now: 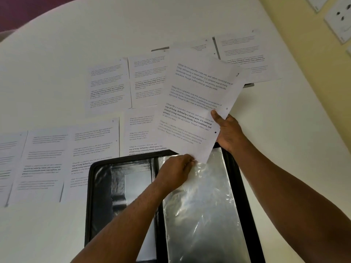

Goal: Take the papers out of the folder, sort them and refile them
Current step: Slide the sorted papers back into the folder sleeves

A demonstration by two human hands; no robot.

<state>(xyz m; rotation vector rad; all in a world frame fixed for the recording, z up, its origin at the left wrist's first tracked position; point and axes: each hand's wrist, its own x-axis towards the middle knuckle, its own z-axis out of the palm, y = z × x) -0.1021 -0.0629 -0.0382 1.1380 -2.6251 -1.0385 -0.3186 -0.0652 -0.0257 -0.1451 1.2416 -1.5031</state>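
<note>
You're at the refile step, w/ other papers (106,86) spread on the worktop (57,44). Your right hand (228,132) pinches the sheet (197,103) by its edge; your left hand (175,172) pinches the plastic sleeve (201,205) top in the open folder (98,196). Next: hold the sleeve mouth open & feed the sheet's lower corner in.

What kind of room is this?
Probably an office or study room. Printed papers are spread over a white table, an open black folder lies on it, and wall sockets sit nearby.

Held sheet (199,103) — over open folder (98,196)
</note>
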